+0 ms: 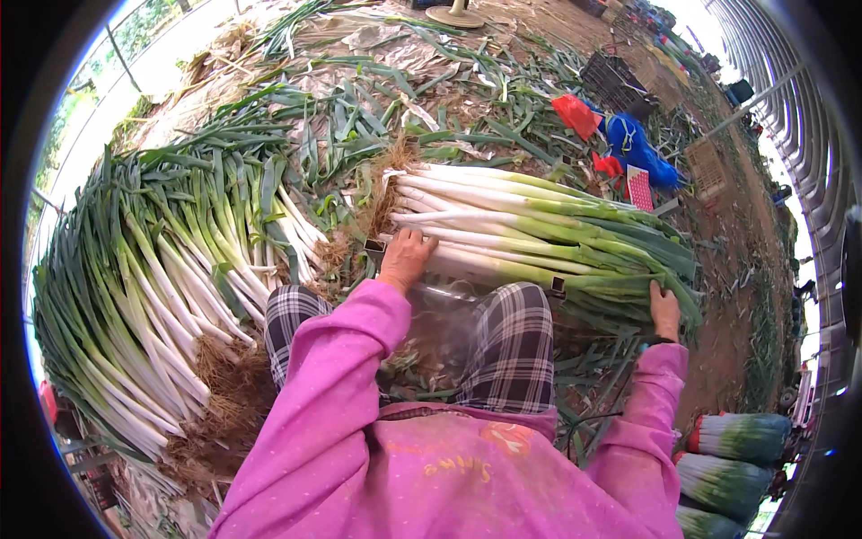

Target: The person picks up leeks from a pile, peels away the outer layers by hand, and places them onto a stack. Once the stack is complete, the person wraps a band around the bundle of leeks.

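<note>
Lying at 9 o'clock is a leek pile (175,269); rightward, the left hand (409,259), nearer the roots (402,154), rests bent fingers on a bundle (530,223) at 1 o'clock. Its long axis runs from just past 9 to just past 3, where the right hand (664,313) curls over leaves (660,241), bundle's middle at its 10 o'clock; whether either grips, I cannot tell.

l hand (406,260) on white ends of laid-out leeks (530,217), r hand (664,313) at green tips (642,292), lg leek pile (148,287) w/ brown roots (220,395) at l, green-white bundles (725,481) lower r, blk crate (615,83) near top r, loose leaves (350,121) on ground (729,332)
</note>
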A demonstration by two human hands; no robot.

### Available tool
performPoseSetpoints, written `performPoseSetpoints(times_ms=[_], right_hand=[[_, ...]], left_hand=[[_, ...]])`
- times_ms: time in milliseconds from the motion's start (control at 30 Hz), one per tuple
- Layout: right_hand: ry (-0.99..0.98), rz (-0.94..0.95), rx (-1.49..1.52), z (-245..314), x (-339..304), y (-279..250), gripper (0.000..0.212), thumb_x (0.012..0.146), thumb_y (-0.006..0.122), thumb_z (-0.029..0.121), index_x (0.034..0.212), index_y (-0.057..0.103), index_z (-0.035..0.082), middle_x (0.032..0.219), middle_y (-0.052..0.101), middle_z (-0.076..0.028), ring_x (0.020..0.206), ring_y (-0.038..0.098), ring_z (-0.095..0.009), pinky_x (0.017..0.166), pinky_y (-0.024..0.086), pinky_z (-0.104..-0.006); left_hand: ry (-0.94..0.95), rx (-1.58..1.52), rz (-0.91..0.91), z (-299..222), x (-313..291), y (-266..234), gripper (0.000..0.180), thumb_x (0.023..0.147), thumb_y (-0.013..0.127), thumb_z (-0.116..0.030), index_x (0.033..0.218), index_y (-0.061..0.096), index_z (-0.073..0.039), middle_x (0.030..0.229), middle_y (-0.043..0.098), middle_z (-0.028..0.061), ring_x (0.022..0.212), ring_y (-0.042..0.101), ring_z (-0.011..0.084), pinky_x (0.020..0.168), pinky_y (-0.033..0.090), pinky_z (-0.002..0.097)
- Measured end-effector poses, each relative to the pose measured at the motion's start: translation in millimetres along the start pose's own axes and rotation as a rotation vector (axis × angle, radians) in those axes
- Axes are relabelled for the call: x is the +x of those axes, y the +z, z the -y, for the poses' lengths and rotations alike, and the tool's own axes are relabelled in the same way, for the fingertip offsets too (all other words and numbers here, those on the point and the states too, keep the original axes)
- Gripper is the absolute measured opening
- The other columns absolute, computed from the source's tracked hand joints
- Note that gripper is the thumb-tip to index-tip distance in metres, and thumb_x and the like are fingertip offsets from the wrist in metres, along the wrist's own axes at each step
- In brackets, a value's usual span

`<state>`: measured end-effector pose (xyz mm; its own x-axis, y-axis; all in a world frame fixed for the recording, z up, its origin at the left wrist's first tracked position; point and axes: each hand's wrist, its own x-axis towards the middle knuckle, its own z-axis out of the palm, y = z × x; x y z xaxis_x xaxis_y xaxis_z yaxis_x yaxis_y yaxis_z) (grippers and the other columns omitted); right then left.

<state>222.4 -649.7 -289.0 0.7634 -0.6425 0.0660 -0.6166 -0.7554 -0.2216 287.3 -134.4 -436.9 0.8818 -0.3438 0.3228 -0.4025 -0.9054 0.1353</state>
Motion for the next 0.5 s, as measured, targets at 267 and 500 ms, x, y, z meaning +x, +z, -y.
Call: performPoseSetpoints(times_ms=[267, 500], right_hand=[[-1.079, -0.229, -0.313, 73.3, -62.8, 33.3, 0.061, 0.077, 0.066, 0.025, 0.134, 0.046, 0.017, 0.144, 0.035, -0.020, 0.136, 0.029, -0.035, 0.106, 0.025, -0.0547], [-0.999, -0.332, -0.214, 50.5, -72.4, 119.4, 0.061, 0.086, 0.061, 0.034, 0.141, 0.037, 0.036, 0.155, 0.012, -0.017, 0.141, 0.012, -0.041, 0.107, 0.014, -0.0611]], left_hand=[[-0.041, -0.021, -0.048, 13.3, -0.1, 12.2, 0.017, 0.078, 0.055, -0.012, 0.094, 0.061, -0.012, 0.089, 0.056, 0.0082, 0.089, 0.056, 0.0250, 0.081, 0.049, 0.0364], [-0.110, -0.005, -0.047, -1.7, -0.1, 32.3, 0.013, 0.075, 0.054, -0.007, 0.081, 0.065, -0.006, 0.081, 0.063, 0.0128, 0.084, 0.059, 0.0296, 0.078, 0.047, 0.0410]])
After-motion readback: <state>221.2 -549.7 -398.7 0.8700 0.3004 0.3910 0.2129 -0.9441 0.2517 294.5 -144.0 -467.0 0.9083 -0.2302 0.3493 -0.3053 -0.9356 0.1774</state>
